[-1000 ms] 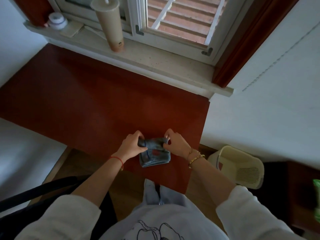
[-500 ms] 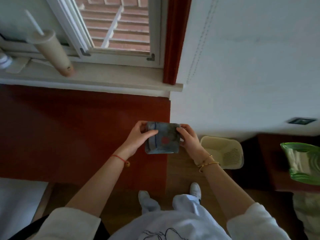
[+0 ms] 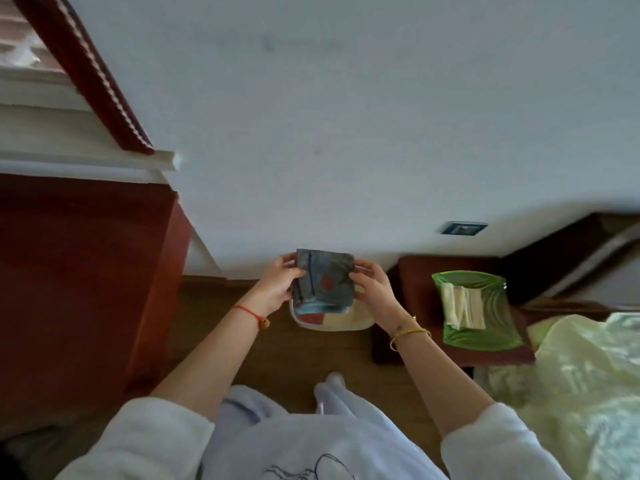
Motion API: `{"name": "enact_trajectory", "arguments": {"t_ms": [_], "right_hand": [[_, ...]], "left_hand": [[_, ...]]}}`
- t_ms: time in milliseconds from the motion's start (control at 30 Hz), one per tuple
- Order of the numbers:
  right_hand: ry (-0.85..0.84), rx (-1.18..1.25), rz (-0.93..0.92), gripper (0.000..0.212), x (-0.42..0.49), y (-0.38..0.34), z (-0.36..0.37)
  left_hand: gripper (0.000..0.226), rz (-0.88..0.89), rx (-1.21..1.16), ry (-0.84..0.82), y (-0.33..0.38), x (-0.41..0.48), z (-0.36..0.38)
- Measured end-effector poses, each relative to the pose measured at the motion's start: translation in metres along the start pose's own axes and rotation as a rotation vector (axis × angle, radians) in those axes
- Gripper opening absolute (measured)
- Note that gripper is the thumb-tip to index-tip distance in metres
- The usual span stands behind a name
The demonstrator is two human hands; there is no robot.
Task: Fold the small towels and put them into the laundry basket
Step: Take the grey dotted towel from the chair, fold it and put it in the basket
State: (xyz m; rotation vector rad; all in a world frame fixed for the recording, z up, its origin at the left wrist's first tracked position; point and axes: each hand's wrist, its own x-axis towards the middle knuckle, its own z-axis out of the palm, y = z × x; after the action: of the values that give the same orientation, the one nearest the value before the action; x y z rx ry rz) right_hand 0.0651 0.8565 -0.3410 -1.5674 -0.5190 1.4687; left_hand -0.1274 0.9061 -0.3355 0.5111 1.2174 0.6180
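Both hands, left hand (image 3: 277, 287), right hand (image 3: 375, 292), now carry folded towel (image 3: 323, 280) over basket (image 3: 332, 320)

place: pretty clearly a bedroom in someone's home, not a work setup at all
bed: rumpled pale green bedding (image 3: 585, 382) fills the lower right corner
nightstand: dark wood nightstand (image 3: 415, 299) right beside the bed, with a green glass tray (image 3: 491, 336) on it holding some pale folded bits
floor: brown wood floor (image 3: 277, 348), with a cream laundry basket (image 3: 341, 328) sitting on it by the wall
window: white sill (image 3: 86, 161) and a dark red curtain (image 3: 93, 77) up in the left corner
worktop: reddish-brown worktop (image 3: 69, 271) under the window
walls: plain white wall (image 3: 346, 133) with a small socket plate (image 3: 463, 228) low down
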Motion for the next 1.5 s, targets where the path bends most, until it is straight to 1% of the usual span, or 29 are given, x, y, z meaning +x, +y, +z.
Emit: {"name": "enact_trajectory", "arguments": {"t_ms": [67, 167, 267, 400, 467, 533, 700, 767, 833, 867, 933, 967, 1033, 1067, 1133, 1200, 1267, 1300, 1367, 1400, 1500], "right_hand": [[0.010, -0.037, 0.019, 0.033, 0.008, -0.005, -0.031], [0.020, -0.100, 0.039, 0.034, 0.020, -0.008, -0.064], [0.066, -0.137, 0.055, 0.034, 0.037, -0.003, -0.084], [0.164, -0.151, 0.075, 0.033, 0.073, 0.020, -0.102], [0.209, -0.176, 0.095, 0.032, 0.104, 0.045, -0.111], [0.247, -0.217, 0.115, 0.033, 0.140, 0.076, -0.120], [0.287, -0.355, 0.186, 0.028, 0.250, 0.189, -0.141], [0.266, -0.392, 0.223, 0.023, 0.296, 0.241, -0.149], [0.230, -0.435, 0.242, 0.025, 0.343, 0.294, -0.156], [0.216, -0.444, 0.258, 0.026, 0.364, 0.316, -0.159], [0.176, -0.463, 0.290, 0.016, 0.406, 0.357, -0.164], [0.155, -0.477, 0.301, 0.014, 0.425, 0.374, -0.166], [0.113, -0.484, 0.342, 0.023, 0.455, 0.404, -0.170], [0.096, -0.477, 0.367, 0.020, 0.467, 0.415, -0.171], [0.070, -0.456, 0.425, 0.012, 0.485, 0.435, -0.173], [0.017, -0.467, 0.486, 0.011, 0.498, 0.444, -0.174], [-0.019, -0.489, 0.536, 0.014, 0.508, 0.450, -0.175], [-0.030, -0.485, 0.548, 0.015, 0.511, 0.452, -0.175], [-0.027, -0.428, 0.579, 0.032, 0.514, 0.460, -0.173], [-0.034, -0.408, 0.599, 0.032, 0.514, 0.463, -0.171], [-0.066, -0.418, 0.668, 0.012, 0.514, 0.467, -0.167]], "left_hand": [[0.048, -0.023, -0.004, 0.000, -0.011, 0.006, 0.032], [0.048, -0.047, 0.004, 0.045, -0.020, 0.013, 0.066], [0.049, -0.063, 0.032, 0.068, -0.028, 0.030, 0.086], [0.046, -0.061, 0.107, 0.087, -0.051, 0.078, 0.100], [0.043, -0.064, 0.122, 0.105, -0.073, 0.116, 0.102], [0.047, -0.104, 0.123, 0.116, -0.103, 0.161, 0.100], [0.044, -0.203, 0.165, 0.143, -0.199, 0.295, 0.073], [0.036, -0.227, 0.214, 0.121, -0.240, 0.351, 0.059], [0.030, -0.261, 0.286, 0.088, -0.280, 0.403, 0.043], [0.030, -0.282, 0.317, 0.068, -0.298, 0.428, 0.035], [0.033, -0.330, 0.375, 0.021, -0.330, 0.474, 0.018], [0.034, -0.356, 0.385, -0.008, -0.344, 0.496, 0.010], [0.028, -0.405, 0.413, -0.054, -0.367, 0.534, -0.005], [0.023, -0.429, 0.442, -0.069, -0.376, 0.549, -0.010], [0.020, -0.462, 0.494, -0.081, -0.390, 0.574, -0.018], [0.014, -0.497, 0.561, -0.085, -0.401, 0.589, -0.024], [0.008, -0.572, 0.565, -0.098, -0.410, 0.598, -0.027], [0.010, -0.614, 0.551, -0.098, -0.413, 0.600, -0.028], [0.012, -0.666, 0.525, -0.105, -0.415, 0.602, -0.030], [0.012, -0.680, 0.517, -0.111, -0.416, 0.603, -0.031], [0.034, -0.703, 0.491, -0.115, -0.417, 0.606, -0.035]]}}
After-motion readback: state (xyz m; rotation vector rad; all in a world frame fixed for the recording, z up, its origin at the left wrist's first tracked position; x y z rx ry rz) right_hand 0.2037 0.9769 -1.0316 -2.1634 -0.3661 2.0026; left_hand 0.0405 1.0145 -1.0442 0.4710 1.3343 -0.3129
